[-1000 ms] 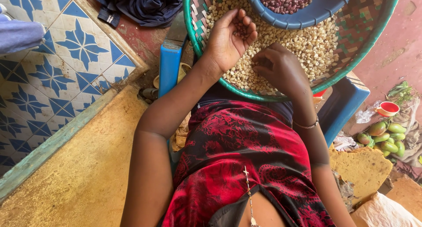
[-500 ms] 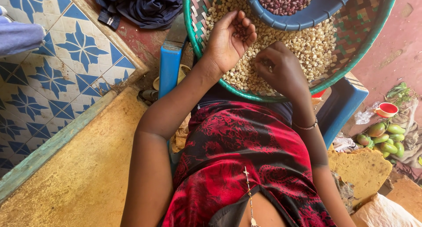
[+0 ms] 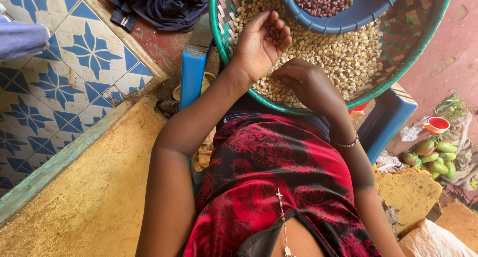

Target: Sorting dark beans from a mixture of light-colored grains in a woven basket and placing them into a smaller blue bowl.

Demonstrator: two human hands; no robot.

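Beans [image 3: 273, 34], smooth dark, cupped in left hand [image 3: 259, 48] w/ curled fingers [image 3: 281, 30].

Blue-and-white patterned floor tiles [image 3: 59, 83] cover the upper left, bordered by a yellow concrete surface [image 3: 94, 197]. A dark blue cloth [image 3: 159, 5] lies bunched near the top. At the right edge, green tomatoes [image 3: 433, 155] sit beside a small red cup [image 3: 437, 124].
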